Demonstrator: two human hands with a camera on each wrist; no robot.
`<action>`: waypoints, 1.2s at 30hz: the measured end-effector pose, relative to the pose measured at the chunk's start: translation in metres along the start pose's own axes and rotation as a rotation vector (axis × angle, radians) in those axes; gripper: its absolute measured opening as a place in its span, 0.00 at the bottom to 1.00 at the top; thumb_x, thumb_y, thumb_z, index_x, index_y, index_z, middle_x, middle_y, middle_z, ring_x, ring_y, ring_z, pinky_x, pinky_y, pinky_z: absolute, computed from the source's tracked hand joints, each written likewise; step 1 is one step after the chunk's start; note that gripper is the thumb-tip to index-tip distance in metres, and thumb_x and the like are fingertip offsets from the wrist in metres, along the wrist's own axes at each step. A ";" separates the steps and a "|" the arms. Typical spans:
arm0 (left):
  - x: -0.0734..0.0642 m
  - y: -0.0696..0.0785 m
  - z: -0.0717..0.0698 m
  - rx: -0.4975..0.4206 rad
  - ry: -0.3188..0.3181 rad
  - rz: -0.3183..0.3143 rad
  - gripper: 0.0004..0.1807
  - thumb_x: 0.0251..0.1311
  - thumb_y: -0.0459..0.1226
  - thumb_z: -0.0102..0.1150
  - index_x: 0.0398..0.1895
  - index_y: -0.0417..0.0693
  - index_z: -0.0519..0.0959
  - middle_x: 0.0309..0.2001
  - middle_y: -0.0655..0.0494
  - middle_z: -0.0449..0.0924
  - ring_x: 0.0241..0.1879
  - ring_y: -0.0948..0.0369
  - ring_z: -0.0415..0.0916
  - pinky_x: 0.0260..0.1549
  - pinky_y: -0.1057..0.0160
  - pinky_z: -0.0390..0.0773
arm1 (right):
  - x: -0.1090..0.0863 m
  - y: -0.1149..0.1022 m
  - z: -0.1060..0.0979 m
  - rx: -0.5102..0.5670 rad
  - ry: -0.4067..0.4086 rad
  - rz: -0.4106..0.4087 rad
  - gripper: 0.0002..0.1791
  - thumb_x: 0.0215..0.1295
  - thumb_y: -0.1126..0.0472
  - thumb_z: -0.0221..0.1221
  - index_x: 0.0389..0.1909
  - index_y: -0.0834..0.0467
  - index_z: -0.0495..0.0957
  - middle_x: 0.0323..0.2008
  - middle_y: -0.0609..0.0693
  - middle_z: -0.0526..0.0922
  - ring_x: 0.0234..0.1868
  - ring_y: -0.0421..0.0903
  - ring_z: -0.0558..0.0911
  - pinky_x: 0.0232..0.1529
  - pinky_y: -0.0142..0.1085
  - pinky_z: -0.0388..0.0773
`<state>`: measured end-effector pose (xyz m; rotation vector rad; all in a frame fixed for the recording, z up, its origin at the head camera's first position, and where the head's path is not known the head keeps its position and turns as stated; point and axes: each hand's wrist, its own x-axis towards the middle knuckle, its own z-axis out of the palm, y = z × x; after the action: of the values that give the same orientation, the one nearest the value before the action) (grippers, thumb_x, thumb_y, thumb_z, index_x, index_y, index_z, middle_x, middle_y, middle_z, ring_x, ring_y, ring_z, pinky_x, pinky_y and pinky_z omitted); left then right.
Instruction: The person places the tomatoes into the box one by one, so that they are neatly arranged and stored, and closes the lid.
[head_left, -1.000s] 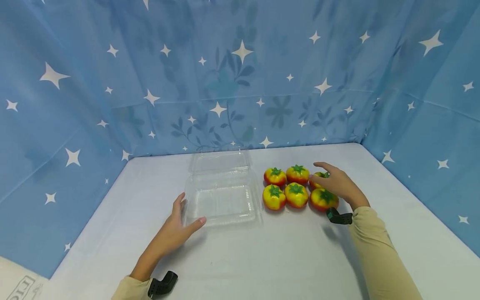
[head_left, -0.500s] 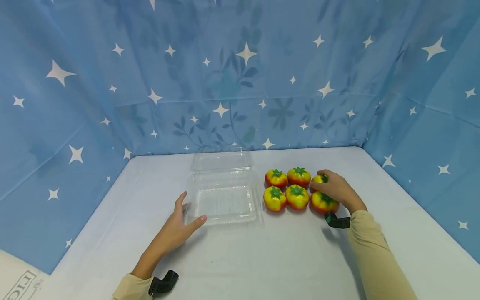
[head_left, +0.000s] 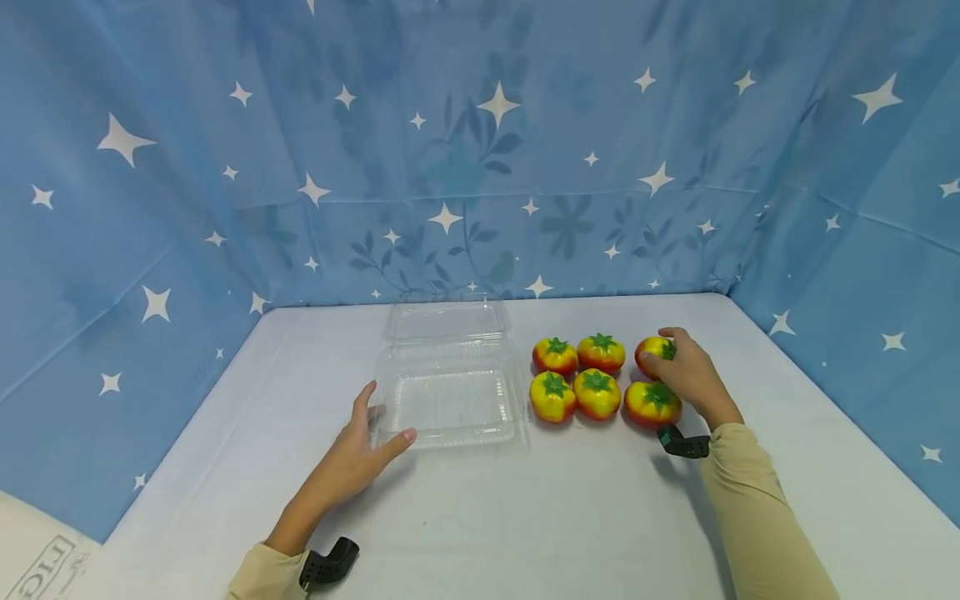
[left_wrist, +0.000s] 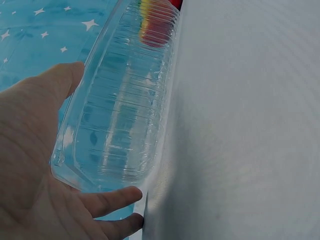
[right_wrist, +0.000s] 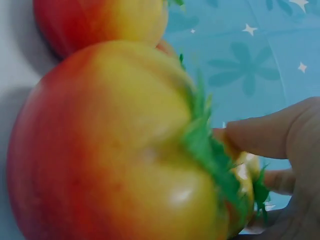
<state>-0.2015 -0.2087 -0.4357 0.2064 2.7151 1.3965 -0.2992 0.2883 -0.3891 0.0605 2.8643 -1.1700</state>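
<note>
My right hand (head_left: pixel 693 375) holds the back-right tomato (head_left: pixel 649 353), yellow and red with green leaves on top, thumb and fingers around its sides. In the right wrist view, that tomato is mostly hidden behind the large front-right tomato (right_wrist: pixel 120 145), which lies just below the hand. At the left, my left hand (head_left: pixel 347 462) is spread around the near-left corner of a hinged clear plastic clamshell box (head_left: pixel 450 438). In the left wrist view, the thumb (left_wrist: pixel 74 80) lies at the box's rim and two straight fingers reach past its end.
Several matching tomatoes (head_left: pixel 597 395) sit in two rows between the box and my right hand. The box's lid (head_left: pixel 447 321) lies folded back toward the blue star-patterned curtain (head_left: pixel 480 183) behind the white table (head_left: pixel 495 525).
My right hand has closed around the back-right tomato and shifted it right, leaving a gap beside its neighbour. The left hand has stayed at the box's corner.
</note>
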 end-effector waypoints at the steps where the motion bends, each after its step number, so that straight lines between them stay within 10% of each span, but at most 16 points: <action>1: 0.000 0.001 -0.001 0.002 -0.001 0.000 0.61 0.72 0.59 0.64 0.88 0.48 0.32 0.81 0.28 0.54 0.79 0.31 0.52 0.72 0.26 0.56 | 0.000 0.000 -0.001 0.010 0.021 -0.017 0.41 0.83 0.51 0.53 0.81 0.72 0.49 0.73 0.80 0.59 0.67 0.74 0.66 0.69 0.71 0.66; 16: 0.006 0.005 -0.004 0.004 -0.002 0.021 0.61 0.72 0.57 0.65 0.88 0.47 0.32 0.80 0.31 0.58 0.80 0.32 0.51 0.72 0.27 0.55 | -0.012 -0.035 0.001 0.144 0.175 -0.178 0.40 0.85 0.42 0.51 0.82 0.66 0.56 0.70 0.73 0.68 0.64 0.70 0.71 0.65 0.66 0.74; 36: 0.001 0.004 0.002 0.017 -0.002 -0.012 0.62 0.71 0.59 0.65 0.88 0.46 0.33 0.79 0.31 0.60 0.79 0.32 0.52 0.70 0.25 0.56 | -0.039 -0.096 0.025 0.160 0.094 -0.361 0.35 0.82 0.46 0.58 0.80 0.59 0.62 0.68 0.64 0.74 0.65 0.63 0.75 0.67 0.60 0.75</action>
<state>-0.2016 -0.2051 -0.4334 0.1923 2.7229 1.3698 -0.2651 0.2018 -0.3380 -0.4242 2.9374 -1.4897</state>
